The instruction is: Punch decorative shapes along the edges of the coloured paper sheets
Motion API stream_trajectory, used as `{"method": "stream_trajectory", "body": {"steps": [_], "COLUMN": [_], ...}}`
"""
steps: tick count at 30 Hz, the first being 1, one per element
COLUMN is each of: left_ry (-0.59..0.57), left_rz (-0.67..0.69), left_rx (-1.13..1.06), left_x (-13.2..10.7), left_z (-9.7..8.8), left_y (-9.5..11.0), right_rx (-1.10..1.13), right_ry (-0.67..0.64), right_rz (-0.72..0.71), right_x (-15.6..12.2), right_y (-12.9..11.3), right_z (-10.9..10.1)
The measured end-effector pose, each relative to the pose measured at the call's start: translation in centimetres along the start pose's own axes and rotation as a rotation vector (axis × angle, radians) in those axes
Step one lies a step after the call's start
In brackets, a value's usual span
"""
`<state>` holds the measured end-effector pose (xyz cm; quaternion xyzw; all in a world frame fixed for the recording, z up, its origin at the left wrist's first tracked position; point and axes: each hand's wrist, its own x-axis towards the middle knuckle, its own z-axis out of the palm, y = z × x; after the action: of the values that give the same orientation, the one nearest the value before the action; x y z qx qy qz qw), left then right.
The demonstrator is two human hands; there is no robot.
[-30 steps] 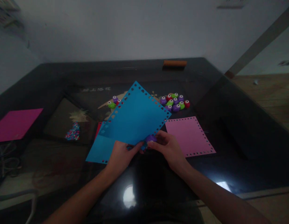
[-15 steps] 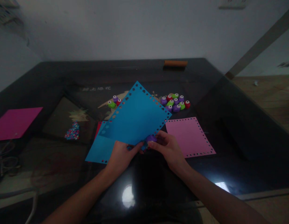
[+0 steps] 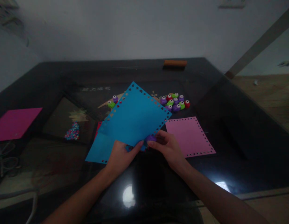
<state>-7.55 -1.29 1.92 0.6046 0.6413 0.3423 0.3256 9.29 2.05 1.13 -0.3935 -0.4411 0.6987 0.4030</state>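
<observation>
Three edges of the blue sheet in front of me carry cut-outs: both far edges have full rows, and another runs down the near right edge to where I am working. By my reckoning that third row is almost complete. What is left is probably the near left edge, which looks plain where it shows, though my fingers cover part of it. To the right of the blue sheet, a pink sheet has holes on its far, right and near edges, so it seems well advanced too. Well to the left of the blue sheet, a magenta sheet shows no holes I can make out.

The blue sheet is bright, flat and turned cornerwise, its holes small, some star-like. It overlaps a second blue sheet with a few holes of its own.

My left hand pinches the blue sheet at its near edge. My right hand has its grip closed around a purple punch at the sheet's near corner; whether the punch is pressed, I cannot tell. More punches cluster beyond the blue sheet, to the right.
</observation>
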Motion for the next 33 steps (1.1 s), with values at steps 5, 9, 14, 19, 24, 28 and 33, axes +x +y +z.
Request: {"method": "stream_trajectory", "body": {"steps": [5, 9, 14, 19, 24, 28, 33], "left_ry": [-0.007, 0.007, 0.001, 0.006, 0.013, 0.044, 0.067], "left_rz": [-0.031, -0.035, -0.031, -0.002, -0.028, -0.025, -0.05], "left_rx": [-0.016, 0.03, 0.064, 0.061, 0.05, 0.082, 0.113], "left_x": [-0.03, 0.07, 0.1, 0.13, 0.27, 0.39, 0.46], "left_z": [0.08, 0.07, 0.04, -0.01, -0.06, -0.1, -0.14], "left_y": [0.17, 0.26, 0.07, 0.0, 0.07, 0.03, 0.05], "right_rx": [-0.015, -0.007, -0.029, -0.04, -0.048, -0.054, -0.05], "right_ry": [0.004, 0.008, 0.008, 0.006, -0.003, -0.011, -0.014], "right_rz": [0.006, 0.013, 0.015, 0.01, 0.032, 0.047, 0.053], "right_x": [0.03, 0.11, 0.13, 0.08, 0.01, -0.06, -0.07], "right_y": [-0.06, -0.02, -0.01, -0.19, -0.08, -0.17, -0.24], "right_z": [0.09, 0.08, -0.05, 0.02, -0.05, -0.05, 0.06]}}
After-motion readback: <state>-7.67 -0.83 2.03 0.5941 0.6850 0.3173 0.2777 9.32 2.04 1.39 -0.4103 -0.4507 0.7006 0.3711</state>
